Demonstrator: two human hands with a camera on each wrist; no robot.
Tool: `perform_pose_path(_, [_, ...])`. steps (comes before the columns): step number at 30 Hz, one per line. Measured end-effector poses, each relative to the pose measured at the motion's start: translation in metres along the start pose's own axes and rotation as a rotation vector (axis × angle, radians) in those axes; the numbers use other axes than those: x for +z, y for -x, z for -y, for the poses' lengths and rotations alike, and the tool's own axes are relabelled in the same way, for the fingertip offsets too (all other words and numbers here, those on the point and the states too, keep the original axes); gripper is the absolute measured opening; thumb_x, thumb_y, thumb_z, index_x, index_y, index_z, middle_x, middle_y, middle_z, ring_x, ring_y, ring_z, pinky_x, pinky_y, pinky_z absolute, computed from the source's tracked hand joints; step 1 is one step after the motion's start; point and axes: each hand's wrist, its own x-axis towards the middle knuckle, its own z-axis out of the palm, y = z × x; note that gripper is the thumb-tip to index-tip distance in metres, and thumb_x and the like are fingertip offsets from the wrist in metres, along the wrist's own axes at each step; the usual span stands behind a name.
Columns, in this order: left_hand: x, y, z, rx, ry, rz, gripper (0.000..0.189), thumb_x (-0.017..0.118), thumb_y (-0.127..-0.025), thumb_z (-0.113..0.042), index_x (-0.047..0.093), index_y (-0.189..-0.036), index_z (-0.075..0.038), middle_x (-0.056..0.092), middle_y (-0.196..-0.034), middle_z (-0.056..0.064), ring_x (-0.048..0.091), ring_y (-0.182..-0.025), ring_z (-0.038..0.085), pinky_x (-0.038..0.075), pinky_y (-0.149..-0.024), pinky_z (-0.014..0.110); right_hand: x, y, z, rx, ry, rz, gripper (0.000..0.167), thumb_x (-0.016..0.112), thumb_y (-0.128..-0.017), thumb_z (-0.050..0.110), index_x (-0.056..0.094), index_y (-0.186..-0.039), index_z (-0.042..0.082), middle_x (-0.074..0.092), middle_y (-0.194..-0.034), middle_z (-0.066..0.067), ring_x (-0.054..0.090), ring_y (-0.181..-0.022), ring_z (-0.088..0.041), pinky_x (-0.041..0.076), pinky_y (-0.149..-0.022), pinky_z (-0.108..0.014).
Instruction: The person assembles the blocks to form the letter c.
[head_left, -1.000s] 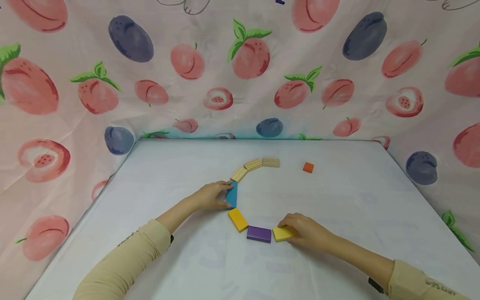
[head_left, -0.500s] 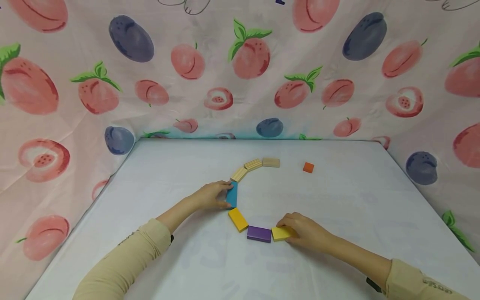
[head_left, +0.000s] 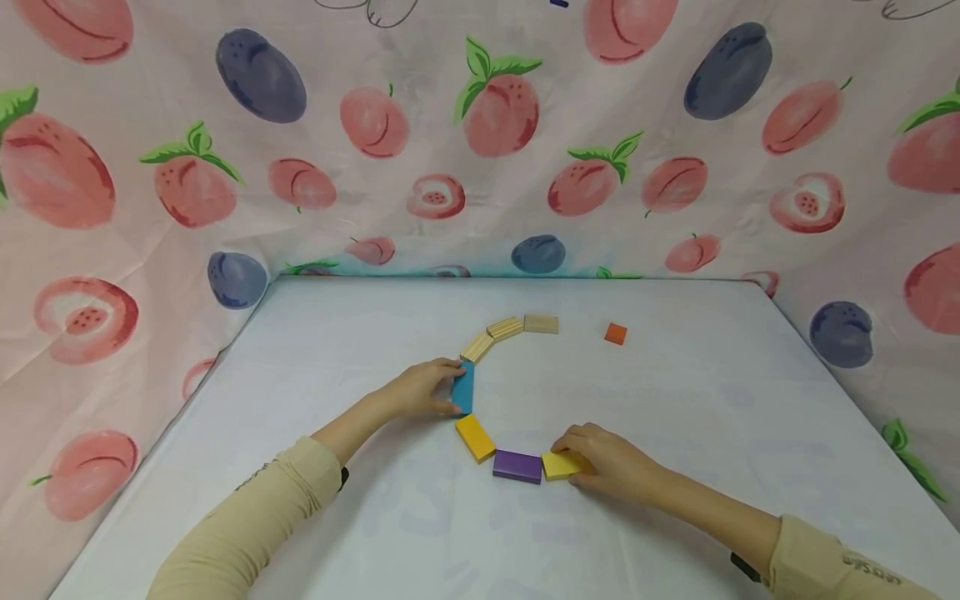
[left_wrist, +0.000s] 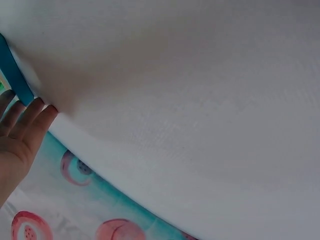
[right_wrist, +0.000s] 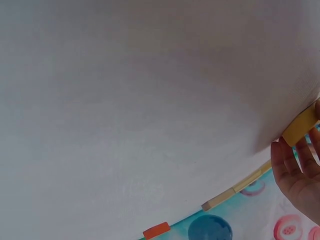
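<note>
Wooden blocks lie flat in a curved row on the white table. On the row's left side, my left hand (head_left: 422, 389) holds a blue block (head_left: 464, 388) by its two ends, thumb at the near end and fingers at the far end. My right hand (head_left: 611, 463) pinches a yellow block (head_left: 558, 466) between thumb and fingers, its left end right at a purple block (head_left: 517, 467). An orange-yellow block (head_left: 475, 438) sits slanted between the purple and blue ones. In the right wrist view, the yellow block (right_wrist: 301, 125) shows between the fingers.
Three plain wood blocks (head_left: 506, 328) continue the curve from the blue block toward the back. A small orange-red block (head_left: 616, 333) lies apart at the back right. Fruit-printed cloth (head_left: 435, 125) hangs behind the table (head_left: 360, 317) and along its sides.
My right hand has slid the yellow block slightly left, closing the small gap to the purple block. The left hand stays at the blue block.
</note>
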Motion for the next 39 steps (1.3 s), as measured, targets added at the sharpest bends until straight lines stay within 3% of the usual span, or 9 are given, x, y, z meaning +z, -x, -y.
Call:
perform_pose_path(14, [-0.004,-0.004,0.002,-0.004,0.058,-0.017,0.057,0.066,-0.088,-0.031,0.05,-0.135,-0.002,0.047,-0.141,0.018,0.042,-0.132,0.034,0.035,-0.11,0.048,-0.004,0.002,-0.005,0.004,-0.09,0.03,0.041,0.076,-0.077,0.014,0.061,-0.115,0.007,0.064,-0.112,-0.002,0.058,-0.1,-0.018,0.053,-0.09,-0.039])
perform_pose_path(18, [-0.002,-0.004,0.001,-0.004,0.064,-0.068,0.053,0.066,-0.089,-0.029,0.052,-0.133,-0.004,0.051,-0.138,0.015,0.048,-0.128,0.032,0.04,-0.107,0.046,-0.01,0.002,-0.011,0.005,-0.139,0.023,0.042,0.075,-0.078,0.016,0.06,-0.117,0.005,0.065,-0.112,-0.002,0.06,-0.099,-0.019,0.053,-0.088,-0.038])
perform_pose_path(23, [-0.002,-0.002,0.001,-0.007,0.107,-0.169,0.042,0.064,-0.09,-0.026,0.059,-0.128,-0.009,0.062,-0.125,0.009,0.059,-0.109,0.026,0.05,-0.094,0.041,-0.025,0.003,-0.018,-0.002,-0.159,0.004,0.045,0.073,-0.082,0.018,0.059,-0.122,0.007,0.063,-0.117,-0.005,0.059,-0.104,-0.024,0.051,-0.089,-0.041])
perform_pose_path(30, [0.001,-0.002,-0.007,0.065,0.103,-0.267,0.032,0.067,-0.088,-0.021,0.066,-0.116,-0.005,0.069,-0.108,0.008,0.061,-0.096,0.022,0.053,-0.087,0.037,-0.039,0.001,-0.033,0.037,-0.109,-0.068,0.043,0.071,-0.083,0.014,0.059,-0.123,0.007,0.064,-0.117,-0.006,0.059,-0.104,-0.025,0.052,-0.089,-0.042])
perform_pose_path(34, [0.007,-0.001,-0.015,0.119,0.105,-0.263,0.028,0.068,-0.087,-0.018,0.068,-0.111,-0.003,0.07,-0.102,0.007,0.063,-0.094,0.022,0.054,-0.088,0.037,-0.044,0.0,-0.042,0.061,-0.106,-0.133,0.042,0.072,-0.082,0.012,0.06,-0.121,0.006,0.065,-0.114,-0.008,0.059,-0.102,-0.026,0.053,-0.088,-0.044])
perform_pose_path(39, [0.012,-0.001,-0.028,0.159,0.074,-0.236,0.028,0.067,-0.088,-0.019,0.068,-0.112,-0.005,0.07,-0.109,0.007,0.064,-0.1,0.022,0.052,-0.091,0.038,-0.049,-0.001,-0.053,0.085,-0.131,-0.187,0.04,0.072,-0.081,0.01,0.061,-0.119,0.004,0.066,-0.11,-0.012,0.06,-0.097,-0.029,0.054,-0.084,-0.046])
